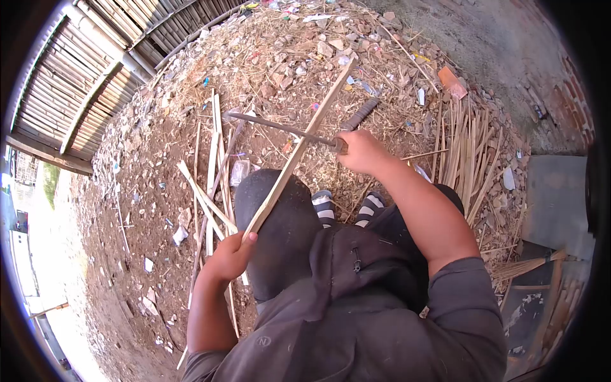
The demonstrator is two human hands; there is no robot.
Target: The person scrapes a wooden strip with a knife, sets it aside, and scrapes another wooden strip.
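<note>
My left hand is closed around the lower end of a long, pale wooden strip. From there the strip slants up and away to the right, over my left knee. In my right hand is the handle of a long-bladed knife. Its dark, narrow blade points left and crosses the strip at about mid-length; I cannot tell how deeply it bites, if at all. Just beyond my right hand, a dark ribbed rod lies on the ground.
Several cut strips lie to the left of my knee. A larger pile of strips sits at the right, near an orange brick. Rubble and litter cover the ground. A bamboo fence stands at upper left, a wall at upper right.
</note>
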